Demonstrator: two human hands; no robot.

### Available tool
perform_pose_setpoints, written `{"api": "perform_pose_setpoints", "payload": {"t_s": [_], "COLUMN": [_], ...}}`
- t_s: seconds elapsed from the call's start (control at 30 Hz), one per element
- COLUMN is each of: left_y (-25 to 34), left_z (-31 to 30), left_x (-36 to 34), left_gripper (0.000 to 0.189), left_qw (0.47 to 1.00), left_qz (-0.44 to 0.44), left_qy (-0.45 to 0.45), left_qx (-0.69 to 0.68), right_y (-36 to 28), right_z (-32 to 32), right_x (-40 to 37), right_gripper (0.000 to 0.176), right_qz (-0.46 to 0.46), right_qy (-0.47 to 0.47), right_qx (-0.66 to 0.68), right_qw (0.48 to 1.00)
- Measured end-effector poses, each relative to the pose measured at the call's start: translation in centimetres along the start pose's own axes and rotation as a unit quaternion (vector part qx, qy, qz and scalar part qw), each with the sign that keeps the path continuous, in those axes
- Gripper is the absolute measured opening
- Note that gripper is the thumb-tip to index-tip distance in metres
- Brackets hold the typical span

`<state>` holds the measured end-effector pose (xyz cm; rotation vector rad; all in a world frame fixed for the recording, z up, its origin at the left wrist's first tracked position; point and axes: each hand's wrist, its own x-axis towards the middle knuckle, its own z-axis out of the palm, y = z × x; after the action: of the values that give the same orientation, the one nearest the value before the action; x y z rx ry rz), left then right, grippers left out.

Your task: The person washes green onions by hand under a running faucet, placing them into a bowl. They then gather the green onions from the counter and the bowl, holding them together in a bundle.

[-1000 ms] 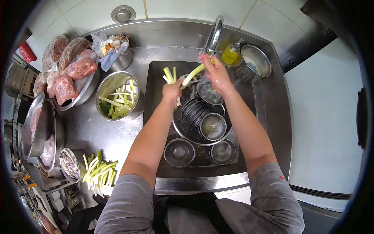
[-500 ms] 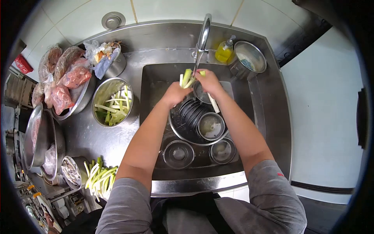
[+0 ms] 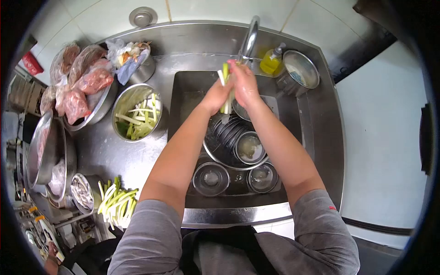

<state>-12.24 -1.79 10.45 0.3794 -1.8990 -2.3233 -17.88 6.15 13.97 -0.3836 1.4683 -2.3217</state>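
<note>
Under the running tap, my left hand (image 3: pixel 217 97) is closed around several pale green onion stalks (image 3: pixel 225 73), whose ends stick out above and below the fingers. My right hand (image 3: pixel 245 85) presses against the same stalks from the other side, somewhat blurred, with its fingers wrapped over them. Below the hands, a large metal bowl (image 3: pixel 211 153) in the sink holds dark ribbed dishes (image 3: pixel 231 133) and a small bowl of cloudy water (image 3: pixel 250 147). To the left stands a metal pot (image 3: pixel 115 121) of cut green onion pieces.
The tap (image 3: pixel 250 39) rises behind the sink (image 3: pixel 183 80). A yellow soap bottle (image 3: pixel 271 62) and a metal bowl (image 3: pixel 301 68) stand at right. Bagged meat (image 3: pixel 94 82) and more green onions (image 3: pixel 117 201) lie left. Another person's hand (image 3: pixel 52 250) shows at lower left.
My hands have come together higher up near the tap, and the stalks are now gathered upright between them. The stalk that hung below my right hand no longer sticks out there.
</note>
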Motion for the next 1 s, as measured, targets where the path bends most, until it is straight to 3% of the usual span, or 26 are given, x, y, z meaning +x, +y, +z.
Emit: {"api": "perform_pose_setpoints", "payload": {"t_s": [0.03, 0.07, 0.1, 0.17, 0.23, 0.27, 0.3, 0.37, 0.4, 0.43, 0.47, 0.53, 0.6, 0.63, 0.7, 0.77, 0.83, 0.87, 0.9, 0.93, 1.0], "left_y": [0.6, 1.3, 1.7, 1.3, 1.4, 1.4, 1.5, 1.8, 2.8, 4.6, 7.0, 8.8, 9.0, 8.3, 7.3, 6.3, 3.9, 2.7, 1.7, 1.3, 0.9], "left_z": [0.4, 0.4, 0.6, 1.2, 0.5, -0.1, -1.1, -3.3, -4.5, -5.7, -7.3, -10.5, -14.8, -16.9, -19.9, -21.2, -22.4, -22.5, -22.5, -22.2, -21.8], "left_x": [-0.5, -1.1, -1.6, -1.2, -2.7, -4.0, -6.0, -11.2, -14.6, -18.0, -21.7, -28.0, -34.2, -36.9, -41.4, -44.4, -46.3, -46.6, -46.6, -46.4, -46.2], "left_gripper": [0.043, 0.042, 0.035, 0.025, 0.019, 0.017, 0.019, 0.029, 0.036, 0.043, 0.051, 0.052, 0.054, 0.045, 0.04, 0.042, 0.047, 0.057, 0.068, 0.088, 0.095], "left_qw": [1.0, 0.999, 0.998, 0.997, 0.998, 0.992, 0.988, 0.942, 0.929, 0.913, 0.893, 0.84, 0.798, 0.751, 0.645, 0.56, 0.523, 0.515, 0.508, 0.524, 0.565], "left_qz": [0.018, -0.033, -0.007, -0.004, 0.019, 0.022, 0.036, 0.156, 0.129, 0.1, 0.051, -0.023, -0.026, 0.003, -0.102, -0.17, -0.169, -0.155, -0.14, -0.15, -0.143], "left_qy": [-0.01, -0.036, -0.056, -0.054, -0.037, -0.006, -0.018, 0.036, 0.033, 0.027, -0.015, 0.009, 0.085, 0.144, 0.221, 0.265, 0.272, 0.288, 0.304, 0.314, 0.329], "left_qx": [-0.021, -0.015, 0.012, -0.058, 0.039, 0.123, 0.149, 0.294, 0.345, 0.394, 0.447, 0.542, 0.596, 0.644, 0.724, 0.766, 0.79, 0.792, 0.794, 0.778, 0.743], "right_y": [0.2, 0.0, -0.1, -0.2, -2.3, -1.2, -1.0, 1.1, 3.5, 6.4, 7.0, 7.7, 7.5, 5.6, 2.6, 0.8, 0.6, 0.9, 1.9, 3.3, 6.4], "right_z": [0.1, -0.1, -0.4, -1.8, -1.3, -1.9, -2.0, -4.9, -7.6, -10.6, -11.9, -11.3, -8.3, -4.3, 2.9, 9.0, 13.9, 15.9, 17.4, 18.4, 19.6], "right_x": [0.2, 0.5, 0.9, 1.8, -0.5, -1.0, -2.2, -4.2, -4.7, -5.0, -6.6, -8.8, -9.7, -10.0, -10.3, -10.7, -11.2, -11.3, -10.8, -10.3, -8.7], "right_gripper": [0.024, 0.024, 0.024, 0.022, 0.027, 0.028, 0.027, 0.025, 0.027, 0.024, 0.02, 0.018, 0.017, 0.016, 0.014, 0.013, 0.013, 0.013, 0.013, 0.015, 0.023], "right_qz": [0.005, -0.004, -0.013, -0.098, -0.108, -0.16, -0.106, -0.025, 0.013, -0.03, -0.087, -0.109, -0.132, -0.151, -0.182, -0.203, -0.203, -0.193, -0.239, -0.205, -0.203], "right_qy": [-0.007, 0.008, 0.021, -0.022, -0.048, -0.039, 0.001, -0.001, -0.041, -0.119, -0.212, -0.228, -0.235, -0.218, -0.207, -0.233, -0.267, -0.284, -0.301, -0.313, -0.317], "right_qx": [-0.001, 0.005, 0.01, -0.205, -0.295, -0.219, -0.167, -0.199, -0.236, -0.427, -0.637, -0.645, -0.658, -0.611, -0.516, -0.452, -0.435, -0.437, -0.458, -0.464, -0.56], "right_qw": [1.0, 1.0, 1.0, 0.974, 0.948, 0.962, 0.98, 0.98, 0.971, 0.896, 0.736, 0.721, 0.703, 0.746, 0.811, 0.837, 0.836, 0.832, 0.802, 0.803, 0.738]}}
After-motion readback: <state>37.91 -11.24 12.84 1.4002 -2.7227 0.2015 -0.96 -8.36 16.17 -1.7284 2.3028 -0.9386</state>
